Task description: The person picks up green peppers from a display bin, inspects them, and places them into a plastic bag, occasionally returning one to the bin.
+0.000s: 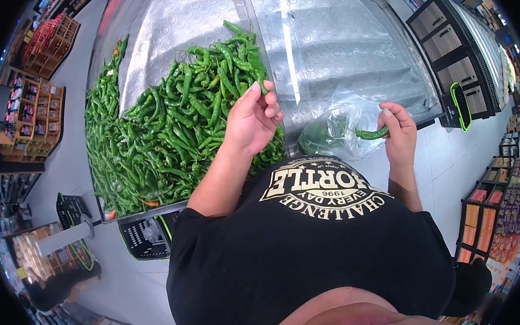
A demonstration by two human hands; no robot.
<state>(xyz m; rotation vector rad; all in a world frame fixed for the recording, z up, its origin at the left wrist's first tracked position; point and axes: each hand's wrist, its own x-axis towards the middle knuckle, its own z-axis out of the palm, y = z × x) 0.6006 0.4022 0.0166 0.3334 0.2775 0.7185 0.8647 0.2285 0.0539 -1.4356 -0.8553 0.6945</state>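
My left hand (252, 116) is over the right part of a large heap of green peppers (177, 123), its thumb and fingers closed on a long green pepper (256, 64). Farther right, my right hand (398, 131) pinches a curved green pepper (371, 134) by one end. Just left of that hand is a clear plastic bag (356, 106) with green peppers in it, between my shirt and the metal display surface. Whether my right fingers also touch the bag is hard to tell.
The dimpled metal display surface (339, 44) extends ahead and right. A black basket (144, 238) lies below the heap's near edge. Dark drawers (452, 49) stand at the right, wooden shelves (33, 111) at the left. Another person (59, 291) is at the lower left.
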